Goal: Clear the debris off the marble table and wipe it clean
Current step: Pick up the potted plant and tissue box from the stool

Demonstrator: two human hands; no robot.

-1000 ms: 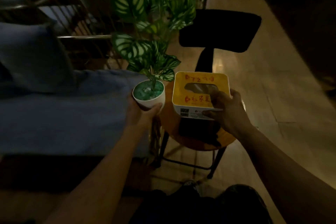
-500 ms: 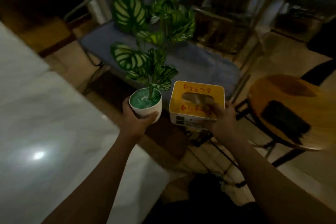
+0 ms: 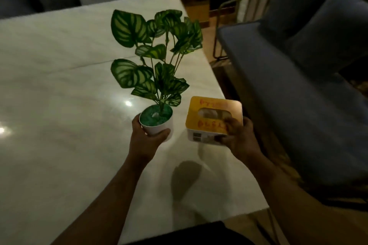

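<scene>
Since both things were carried over the near right part of the marble worktop point(image 3: 59, 89), neither seemed to rest on it; dark shadows on the stone beneath suggested they hung a little above the surface. The left hand point(image 3: 148, 139) cupped the white pot of the potted plant point(image 3: 157, 125) from below and behind. Its fingers point(image 3: 137, 124) curled round the left wall and the thumb lay across the near side, a hold that stood the pot upright against the pull of its tall striped leaves. The right hand point(image 3: 240, 139) gripped the yellow tissue box point(image 3: 213, 113) at its near right corner, fingers over the lid and thumb against the white side wall. That pinch suited a light box and left its top opening free. Plant and box were just beside each other but apart, with the box nearer the worktop's right edge. Beyond that edge stood a blue sofa point(image 3: 298, 105) with cushions. I judged that the two things were either held off the stone so the surface could be dealt with, or about to be set on it; I could not tell which. Dim light hid any small debris, and no cloth showed. With both hands occupied, wiping would call for freeing one first.
</scene>
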